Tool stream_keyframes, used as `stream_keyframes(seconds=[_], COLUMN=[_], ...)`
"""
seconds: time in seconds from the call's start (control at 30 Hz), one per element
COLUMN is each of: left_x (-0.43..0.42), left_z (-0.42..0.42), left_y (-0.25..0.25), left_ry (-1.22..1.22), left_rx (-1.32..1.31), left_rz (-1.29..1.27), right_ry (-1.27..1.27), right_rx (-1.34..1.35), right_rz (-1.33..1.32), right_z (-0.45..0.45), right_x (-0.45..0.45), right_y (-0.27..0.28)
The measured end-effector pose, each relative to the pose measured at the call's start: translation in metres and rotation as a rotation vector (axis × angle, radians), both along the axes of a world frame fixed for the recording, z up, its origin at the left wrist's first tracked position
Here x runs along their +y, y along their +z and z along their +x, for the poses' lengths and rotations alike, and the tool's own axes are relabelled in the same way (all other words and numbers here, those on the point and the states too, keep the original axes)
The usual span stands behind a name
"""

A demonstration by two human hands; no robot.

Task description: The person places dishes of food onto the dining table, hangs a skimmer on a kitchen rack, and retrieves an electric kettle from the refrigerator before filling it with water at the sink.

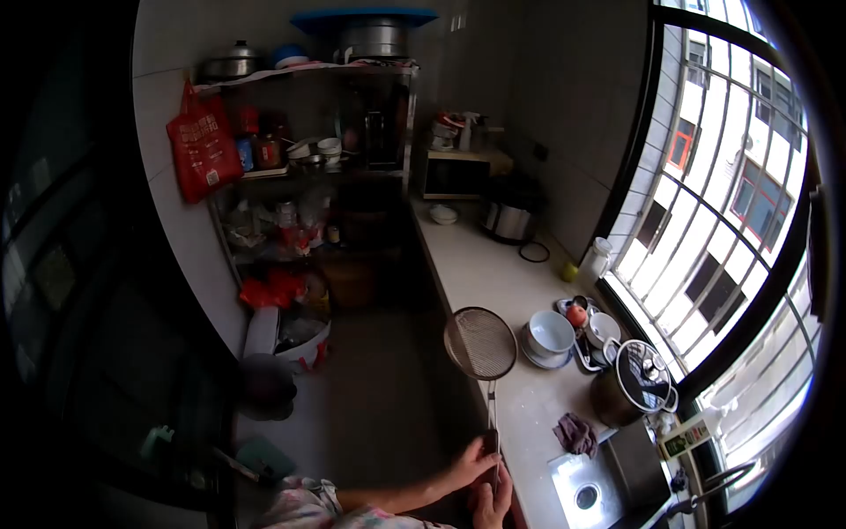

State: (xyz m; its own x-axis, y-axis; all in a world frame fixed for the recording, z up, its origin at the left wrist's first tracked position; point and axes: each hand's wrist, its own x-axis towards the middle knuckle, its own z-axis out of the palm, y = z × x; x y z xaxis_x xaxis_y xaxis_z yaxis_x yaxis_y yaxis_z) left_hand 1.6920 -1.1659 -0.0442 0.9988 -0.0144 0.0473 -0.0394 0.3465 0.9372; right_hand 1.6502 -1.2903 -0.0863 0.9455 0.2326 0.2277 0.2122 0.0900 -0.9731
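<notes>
A round mesh strainer [480, 344] is held up over the counter's front edge, its mesh end pointing away from me. My left hand [473, 465] has its fingers closed around the dark handle. Just below it, my right hand [492, 504] grips the lower end of the same handle. To the right of the strainer, a white bowl [551, 333] sits on a plate on the counter [480, 264]. A crumpled dark cloth [575, 435] lies beside the sink [586, 496].
A lidded pot [633, 388] stands behind the sink, near a tray with a red fruit [576, 316]. Farther back are a cooker [511, 212] and a microwave [454, 175]. Loaded shelves [308, 167] fill the back left, and a barred window is on the right.
</notes>
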Motion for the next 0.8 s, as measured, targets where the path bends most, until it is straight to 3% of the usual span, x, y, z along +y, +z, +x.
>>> stream_keyframes(seconds=[0.03,0.1,0.13,0.23,0.3,0.43,0.63,0.7,0.8], left_x=[0.029,0.07,0.09,0.145,0.175,0.236,0.3,0.327,0.365], left_z=[0.003,0.018,0.026,0.048,0.07,0.118,0.212,0.239,0.27], left_y=[0.008,0.002,0.003,0.021,0.022,0.01,0.023,0.033,0.058], left_ry=[0.08,0.165,0.198,0.213,0.293,0.271,0.166,0.247,0.415], left_rx=[-0.086,-0.085,-0.039,0.032,0.05,0.03,0.041,0.041,0.021], left_rz=[0.17,-0.014,-0.079,-0.175,-0.153,-0.11,-0.008,0.163,0.347], right_ry=[0.099,0.155,0.249,0.214,0.262,0.232,0.355,0.425,0.472], right_rx=[0.06,-0.148,0.016,-0.123,-0.02,-0.308,-0.143,0.031,0.089], right_rz=[-0.025,-0.25,-0.121,-0.13,-0.037,-0.159,-0.123,-0.139,-0.018], right_z=[0.014,0.035,0.046,0.086,0.118,0.211,0.342,0.371,0.413], right_x=[0.021,0.06,0.077,0.13,0.156,0.214,0.318,0.347,0.396], right_y=[0.008,0.049,0.059,0.071,0.058,0.068,0.116,0.134,0.136])
